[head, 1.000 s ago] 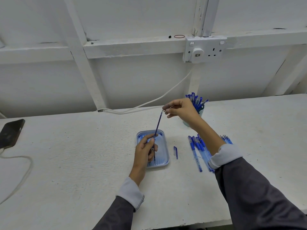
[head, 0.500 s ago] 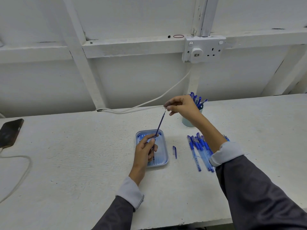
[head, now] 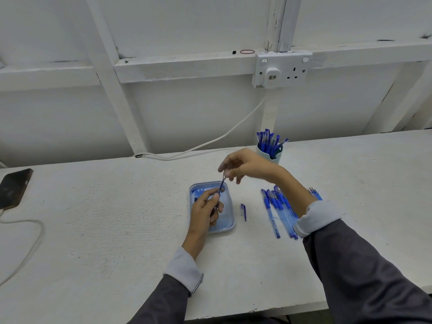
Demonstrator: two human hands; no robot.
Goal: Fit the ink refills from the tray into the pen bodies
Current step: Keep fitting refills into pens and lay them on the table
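Over the blue tray [head: 230, 224] near the middle of the white bench [head: 117, 218], the left hand [head: 204, 212] has its fingers [head: 214, 198] closed around a pen body [head: 218, 195], which tilts up toward one o'clock. The right hand [head: 245, 166] hovers just above it at one o'clock, thumb and forefinger pinched on the silvery upper end of the ink refill [head: 223, 177] that sticks out of the pen body; its other fingers are loosely curled. How deep the refill sits in the body is too blurred to tell. More blue pieces lie in the tray under the left hand, though motion blur hides what they are. A single pen cap [head: 243, 212] lies on the bench just at three o'clock of the tray. Farther toward three o'clock, a row of pens [head: 275, 206] lies side by side, partly beneath the right forearm. A pale cup [head: 275, 155] full of upright blue pens stands at the back of the bench, just behind the right hand. A dark phone [head: 14, 188] rests at the bench's far nine o'clock edge.
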